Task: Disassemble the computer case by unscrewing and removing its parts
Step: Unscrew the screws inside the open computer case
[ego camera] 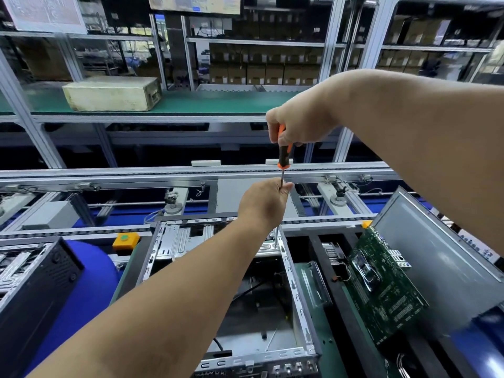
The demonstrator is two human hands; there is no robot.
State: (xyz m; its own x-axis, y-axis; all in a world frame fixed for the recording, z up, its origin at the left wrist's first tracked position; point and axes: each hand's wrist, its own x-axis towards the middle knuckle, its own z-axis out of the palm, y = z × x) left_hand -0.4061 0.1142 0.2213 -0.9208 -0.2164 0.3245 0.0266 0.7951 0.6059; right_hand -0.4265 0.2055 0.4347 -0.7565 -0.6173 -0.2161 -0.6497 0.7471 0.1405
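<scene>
Left hand [266, 203] reaching over open computer case [296, 293], pinching screwdriver [283, 156] shaft. Right hand [302, 124] gripping orange-black handle above. Tip resting on case's far right corner. Motherboard [381, 287] leaning on grey panel [441, 257], right of case.

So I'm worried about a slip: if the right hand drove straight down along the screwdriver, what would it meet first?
Most likely the left hand, which pinches the screwdriver shaft directly below the right hand; beneath that lies the computer case frame.
</scene>
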